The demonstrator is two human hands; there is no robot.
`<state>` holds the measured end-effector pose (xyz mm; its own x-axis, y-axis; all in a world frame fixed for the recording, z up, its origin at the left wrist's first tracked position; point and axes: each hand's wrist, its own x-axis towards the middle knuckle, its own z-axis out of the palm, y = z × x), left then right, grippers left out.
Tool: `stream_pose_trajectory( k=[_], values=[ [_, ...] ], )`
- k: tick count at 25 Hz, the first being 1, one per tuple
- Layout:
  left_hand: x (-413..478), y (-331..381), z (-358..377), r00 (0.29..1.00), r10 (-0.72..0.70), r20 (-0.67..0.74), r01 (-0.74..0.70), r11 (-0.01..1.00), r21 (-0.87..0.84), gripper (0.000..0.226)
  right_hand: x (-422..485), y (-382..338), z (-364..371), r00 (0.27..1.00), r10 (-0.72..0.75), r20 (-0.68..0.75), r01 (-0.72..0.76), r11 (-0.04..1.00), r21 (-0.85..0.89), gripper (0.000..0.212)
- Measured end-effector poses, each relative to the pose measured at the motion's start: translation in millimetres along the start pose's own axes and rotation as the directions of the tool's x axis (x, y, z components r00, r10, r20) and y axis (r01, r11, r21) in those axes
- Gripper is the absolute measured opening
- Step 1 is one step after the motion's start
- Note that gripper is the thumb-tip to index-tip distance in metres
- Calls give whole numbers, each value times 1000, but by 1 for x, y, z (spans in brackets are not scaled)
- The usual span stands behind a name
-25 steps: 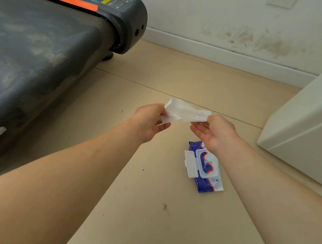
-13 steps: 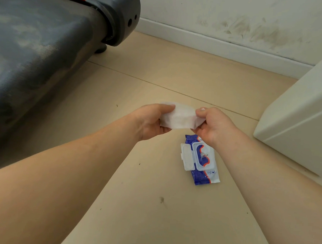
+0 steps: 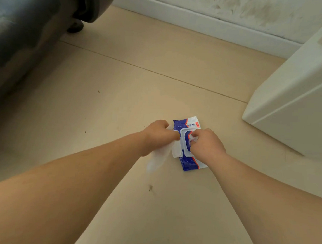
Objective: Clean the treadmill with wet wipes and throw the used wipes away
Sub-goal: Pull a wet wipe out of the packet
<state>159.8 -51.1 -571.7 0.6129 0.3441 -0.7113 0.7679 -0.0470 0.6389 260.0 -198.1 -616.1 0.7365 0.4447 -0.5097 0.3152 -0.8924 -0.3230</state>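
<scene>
A blue and white wet wipe pack (image 3: 189, 161) lies on the beige floor with its white flip lid (image 3: 177, 150) swung open to the left. My left hand (image 3: 158, 136) grips a white wipe (image 3: 157, 159) that hangs below it, and its fingers reach onto the pack. My right hand (image 3: 206, 144) is down on the pack's opening, fingers curled at the dispenser; what they pinch is hidden. The dusty dark treadmill (image 3: 31, 21) fills the upper left corner.
A white box-like unit (image 3: 296, 95) stands on the floor at the right. A scuffed white wall with a baseboard (image 3: 199, 21) runs along the back. Bare beige floor (image 3: 120, 93) lies between the treadmill and the pack.
Both hands dropped from mid-air to the pack on the floor. The wipe, held between both hands before, now hangs from the left hand alone. The view tilted down and right.
</scene>
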Motion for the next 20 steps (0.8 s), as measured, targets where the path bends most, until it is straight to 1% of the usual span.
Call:
stream_pose_trajectory(
  k=[1, 2, 3, 4, 5, 6, 8, 9, 11, 12, 13, 14, 15, 16, 18, 19, 20],
  values=[
    [4, -1, 4, 998, 65, -8, -64, 994, 93, 18, -2, -3, -1, 1000, 12, 7, -12, 1000, -25, 20],
    [5, 0, 8, 990, 138, -26, -129, 965, 228, 17, -2, -4, -1, 1000, 13, 13, -13, 1000, -18, 18],
    [8, 2, 12, 978, 206, -43, -175, 908, 381, 16, -5, -4, -1, 999, 4, 32, -5, 1000, 21, 16],
    [10, 4, 17, 961, 272, -53, -205, 827, 523, 13, -6, -3, -1, 998, 1, 57, -6, 995, 97, 13],
    [14, 7, 22, 949, 314, -41, -221, 751, 623, 7, -8, 0, -2, 996, 12, 89, -28, 984, 178, 8],
    [16, 10, 27, 939, 344, -12, -241, 681, 692, 5, -11, 3, -4, 994, 19, 107, -45, 969, 242, 8],
    [22, 11, 39, 943, 326, 65, -245, 551, 798, 19, -16, 14, -6, 987, 33, 159, -80, 951, 297, 22],
    [24, 10, 44, 949, 302, 89, -231, 477, 848, 23, -18, 19, -7, 984, 34, 175, -86, 952, 293, 21],
    [29, 8, 54, 944, 312, 106, -211, 327, 921, 22, -18, 29, -7, 990, 39, 136, -78, 951, 299, 6],
    [31, 8, 60, 935, 337, 107, -208, 279, 937, 18, -17, 31, -9, 994, 52, 91, -79, 943, 322, 6],
    [32, 8, 66, 927, 363, 98, -201, 259, 945, 15, -15, 31, -9, 997, 52, 59, -70, 932, 355, 17],
    [34, 8, 71, 922, 378, 79, -192, 272, 943, 14, -12, 31, -9, 998, 34, 56, -53, 920, 389, 31],
    [36, 7, 75, 924, 378, 50, -183, 324, 928, 14, -9, 31, -7, 997, 2, 81, -36, 909, 415, 46],
    [38, 6, 76, 932, 363, 15, -172, 403, 899, 15, -7, 30, -4, 993, -28, 115, -23, 907, 421, 58],
    [44, 2, 72, 947, 319, -40, -149, 546, 824, 19, -4, 28, 3, 982, -41, 182, -30, 928, 371, 68],
    [48, 0, 70, 955, 293, -51, -138, 590, 795, 21, -2, 28, 5, 981, -38, 189, -30, 938, 345, 68],
    [50, -2, 69, 962, 269, -54, -128, 613, 779, 22, 0, 28, 6, 982, -31, 185, -32, 943, 332, 68]
  ],
)
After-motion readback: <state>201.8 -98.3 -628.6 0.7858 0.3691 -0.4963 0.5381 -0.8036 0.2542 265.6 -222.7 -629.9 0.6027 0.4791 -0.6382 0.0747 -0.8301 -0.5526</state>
